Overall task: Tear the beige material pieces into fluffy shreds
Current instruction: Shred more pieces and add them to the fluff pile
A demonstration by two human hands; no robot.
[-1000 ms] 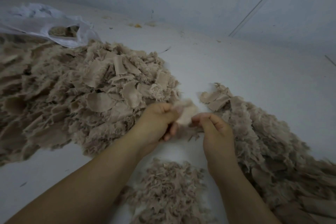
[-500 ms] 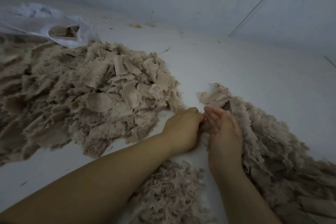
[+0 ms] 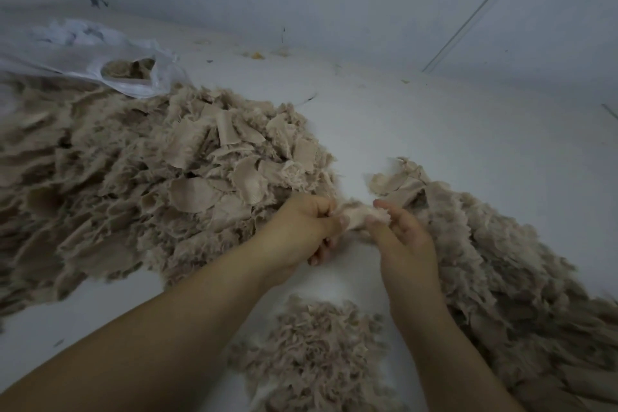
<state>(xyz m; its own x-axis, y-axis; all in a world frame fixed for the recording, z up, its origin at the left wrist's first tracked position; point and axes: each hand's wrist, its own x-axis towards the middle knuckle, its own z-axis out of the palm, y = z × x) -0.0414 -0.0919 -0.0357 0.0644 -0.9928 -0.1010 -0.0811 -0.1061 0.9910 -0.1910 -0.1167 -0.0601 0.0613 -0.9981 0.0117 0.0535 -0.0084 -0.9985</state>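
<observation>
Holding one beige piece (image 3: 359,216) stretched between my two hands, above the white surface (image 3: 451,150). My left hand (image 3: 301,231): fingers curled, pinching the piece's left end. My right hand (image 3: 406,239): thumb and fingertips pinching its frayed right end. Large heap of beige pieces (image 3: 150,187): to my left, just beside the left hand. Second heap (image 3: 501,261): along my right, touching the right hand. Small pile of fluffy shreds (image 3: 317,351): near me, between my forearms. White plastic bag (image 3: 83,57): far left, open, beige material inside.
</observation>
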